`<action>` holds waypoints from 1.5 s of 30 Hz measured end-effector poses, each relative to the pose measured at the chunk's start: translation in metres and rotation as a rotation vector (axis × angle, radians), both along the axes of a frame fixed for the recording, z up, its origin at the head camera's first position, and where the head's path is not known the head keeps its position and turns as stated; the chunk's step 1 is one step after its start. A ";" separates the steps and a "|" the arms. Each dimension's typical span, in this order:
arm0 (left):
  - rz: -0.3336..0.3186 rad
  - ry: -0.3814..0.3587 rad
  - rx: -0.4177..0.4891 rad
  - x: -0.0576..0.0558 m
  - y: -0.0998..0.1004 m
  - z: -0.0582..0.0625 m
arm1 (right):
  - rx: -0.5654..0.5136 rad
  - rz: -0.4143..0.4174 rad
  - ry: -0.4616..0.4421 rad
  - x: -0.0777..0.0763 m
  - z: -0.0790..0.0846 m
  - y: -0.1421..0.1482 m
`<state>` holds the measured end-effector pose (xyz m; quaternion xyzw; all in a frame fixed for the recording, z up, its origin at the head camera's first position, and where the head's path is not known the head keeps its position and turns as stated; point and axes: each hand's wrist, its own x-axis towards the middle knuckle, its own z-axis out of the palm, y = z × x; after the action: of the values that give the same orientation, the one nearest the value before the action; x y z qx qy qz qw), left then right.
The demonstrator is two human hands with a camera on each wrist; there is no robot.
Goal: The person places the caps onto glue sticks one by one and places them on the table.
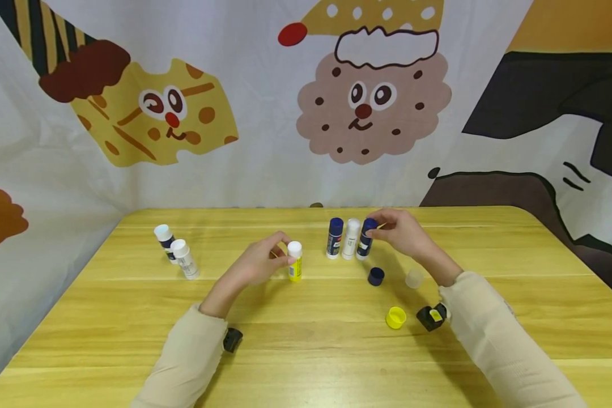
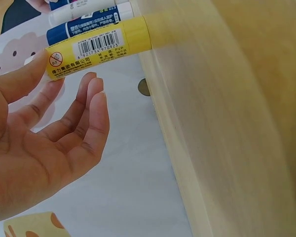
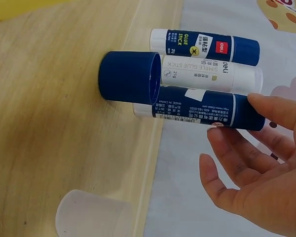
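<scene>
My left hand [image 1: 259, 262] pinches a yellow glue stick [image 1: 296, 271] near its white top; the stick stands upright on the table. In the left wrist view, thumb and a finger meet at that end of the yellow glue stick [image 2: 101, 47], the other fingers loosely bent. My right hand [image 1: 404, 231] holds a dark blue glue stick [image 1: 364, 247] by its blue cap end. This one stands at the right of a close row, beside a white glue stick [image 1: 351, 241] and another blue glue stick [image 1: 334, 239]. The right wrist view shows thumb and fingers on the blue end.
Loose caps lie in front of the row: a dark blue cap [image 1: 375, 276], a translucent whitish cap [image 1: 414, 278] and a yellow cap [image 1: 395, 318]. At the left stand a blue glue stick with a white top [image 1: 165, 242] and a white glue stick [image 1: 186, 262]. A cartoon-printed cloth [image 1: 265, 181] hangs behind the table.
</scene>
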<state>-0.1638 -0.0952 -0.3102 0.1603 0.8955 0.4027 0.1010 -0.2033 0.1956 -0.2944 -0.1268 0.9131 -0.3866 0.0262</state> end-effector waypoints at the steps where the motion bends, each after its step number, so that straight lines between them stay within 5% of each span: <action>1: -0.003 0.003 0.000 0.000 0.000 0.000 | 0.000 0.002 0.000 0.000 0.000 0.000; 18: 0.004 -0.009 -0.017 -0.001 0.001 0.001 | 0.042 0.017 0.036 0.013 0.012 0.012; 45: 0.011 -0.008 -0.024 -0.001 0.001 0.001 | 0.067 0.213 0.046 0.042 0.002 0.029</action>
<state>-0.1649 -0.0942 -0.3092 0.1527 0.9007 0.3932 0.1042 -0.1612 0.2250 -0.2926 -0.2311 0.9072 -0.3479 0.0504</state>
